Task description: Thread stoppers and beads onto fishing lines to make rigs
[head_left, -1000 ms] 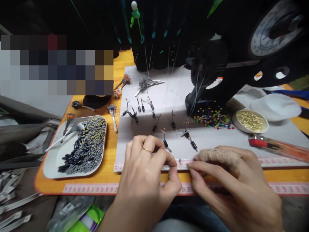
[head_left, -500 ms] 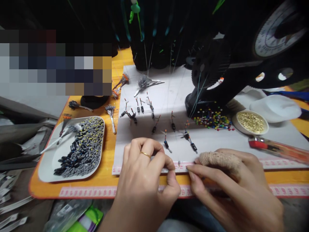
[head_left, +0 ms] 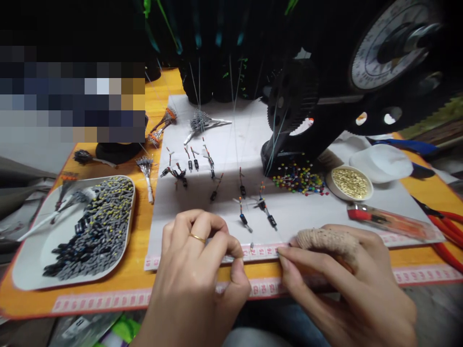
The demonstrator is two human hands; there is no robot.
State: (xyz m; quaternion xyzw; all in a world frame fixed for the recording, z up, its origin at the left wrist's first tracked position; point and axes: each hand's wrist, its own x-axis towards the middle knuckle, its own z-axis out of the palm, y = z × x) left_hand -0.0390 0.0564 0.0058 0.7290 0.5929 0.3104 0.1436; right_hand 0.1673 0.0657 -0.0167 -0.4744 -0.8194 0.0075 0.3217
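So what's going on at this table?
Two hands are at close work over the front edge of a white board. The left hand and the right hand each pinch near a printed tape; anything between the fingertips is too fine to make out. Small black pieces lie just beyond, with a loaded tray to the left and coloured pins to the right.

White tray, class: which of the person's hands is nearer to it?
Left. The left hand is right of the white tray, apart from it; the right hand is farther right.
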